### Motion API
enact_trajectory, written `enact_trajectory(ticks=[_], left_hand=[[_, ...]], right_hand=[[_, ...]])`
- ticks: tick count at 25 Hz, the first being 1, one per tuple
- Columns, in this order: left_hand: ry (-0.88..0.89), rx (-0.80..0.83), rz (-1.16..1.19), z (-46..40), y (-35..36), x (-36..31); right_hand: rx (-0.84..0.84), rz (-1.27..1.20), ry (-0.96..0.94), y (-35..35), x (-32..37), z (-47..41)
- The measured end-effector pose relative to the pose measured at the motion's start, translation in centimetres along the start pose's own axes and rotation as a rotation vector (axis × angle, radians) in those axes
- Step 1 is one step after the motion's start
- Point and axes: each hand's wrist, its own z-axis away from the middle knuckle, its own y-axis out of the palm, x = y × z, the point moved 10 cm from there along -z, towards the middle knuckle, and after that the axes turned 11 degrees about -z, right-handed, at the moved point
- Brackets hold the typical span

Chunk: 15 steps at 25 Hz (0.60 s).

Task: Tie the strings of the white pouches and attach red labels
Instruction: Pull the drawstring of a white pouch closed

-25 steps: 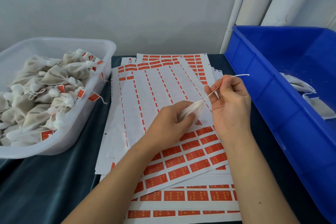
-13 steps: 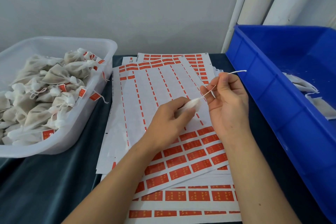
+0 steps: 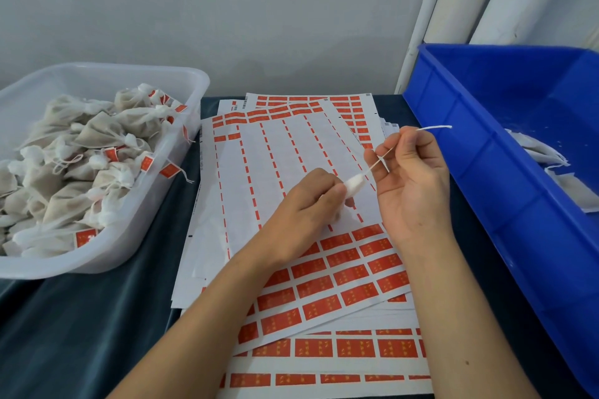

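Observation:
My left hand point(image 3: 306, 204) grips a small white pouch point(image 3: 354, 184) above the label sheets, and only the pouch's gathered top shows past the fingers. A thin white string point(image 3: 382, 160) runs taut from that top up to my right hand point(image 3: 411, 178), which pinches it between thumb and fingers. The string's free end point(image 3: 434, 128) sticks out to the right above the hand. Sheets of red labels point(image 3: 340, 278) lie spread under both hands, the upper half of the top sheet mostly peeled bare.
A clear plastic tub point(image 3: 155, 210) at the left is heaped with tied pouches carrying red labels. A blue bin point(image 3: 505, 178) at the right holds a few flat white pouches point(image 3: 551, 159). White pipes point(image 3: 460, 10) stand against the wall behind it. Dark cloth point(image 3: 97, 327) covers the table.
Both hands have stayed over the sheets, with the right hand still holding the string taut from the pouch. The hands shifted slightly and the string's free end has lifted a little.

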Motion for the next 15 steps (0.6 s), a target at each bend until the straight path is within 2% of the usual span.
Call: enact_trajectory(ticks=[3,10,15], left_hand=[[-0.011,0.024,0.007,-0.1,0.4,0.2],[-0.007,0.06,-0.172,-0.1,1.1,0.1],[0.02,0.081,-0.14,0.0,1.1,-0.5]], right_hand=[[-0.01,-0.006,-0.009,-0.3,0.1,-0.1],[-0.055,-0.027,-0.016,-1.3,0.0,-0.4],[-0.122,0.049,-0.021,-2.2,-0.2,-0.6]])
